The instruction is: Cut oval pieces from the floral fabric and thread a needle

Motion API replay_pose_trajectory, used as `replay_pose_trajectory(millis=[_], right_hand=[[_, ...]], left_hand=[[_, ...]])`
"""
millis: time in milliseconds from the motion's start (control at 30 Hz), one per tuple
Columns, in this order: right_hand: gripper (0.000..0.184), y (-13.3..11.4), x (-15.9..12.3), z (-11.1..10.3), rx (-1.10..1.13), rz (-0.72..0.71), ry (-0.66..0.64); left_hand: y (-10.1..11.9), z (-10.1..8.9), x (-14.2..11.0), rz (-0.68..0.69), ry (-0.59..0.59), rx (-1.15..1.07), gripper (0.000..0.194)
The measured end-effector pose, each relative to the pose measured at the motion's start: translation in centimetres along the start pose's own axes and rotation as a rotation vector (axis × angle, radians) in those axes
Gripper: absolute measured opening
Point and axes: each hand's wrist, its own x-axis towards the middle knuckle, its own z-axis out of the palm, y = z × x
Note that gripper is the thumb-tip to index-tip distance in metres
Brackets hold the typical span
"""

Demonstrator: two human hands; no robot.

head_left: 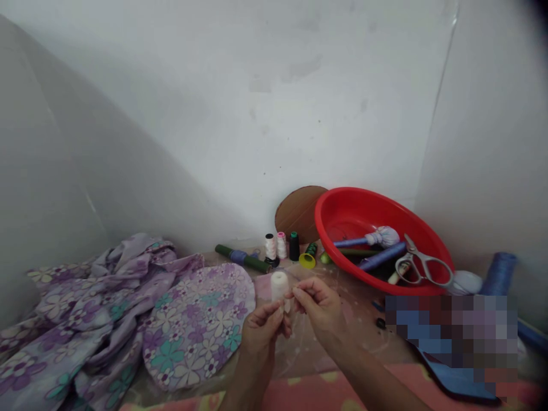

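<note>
Two hands [266, 321] [319, 305], one white cone [279, 283], one basin [385, 197]

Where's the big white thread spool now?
In the head view, the white spool stands below centre, beyond the left hand and right of the round flowered cloth.

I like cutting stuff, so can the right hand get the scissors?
Probably yes: the scissors lie uncovered at the near rim of the red basin. But the right hand looks busy pinching something too small to tell, so it may need to let go first.
</note>
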Motion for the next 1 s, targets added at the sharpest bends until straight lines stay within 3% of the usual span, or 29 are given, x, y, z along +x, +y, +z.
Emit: replay_pose_trajectory(millis=[667, 1000], right_hand=[[0.014, 0.5, -0.4, 0.9, 0.097, 0.006, -0.069], [0.012, 0.1, -0.5, 1.1, 0.094, -0.018, -0.026]], left_hand=[[-0.7, -0.7, 0.2, -0.015, 0.033, 0.038, 0.019], [-1.0, -0.7, 0.3, -0.014, 0.083, 0.037, 0.017]])
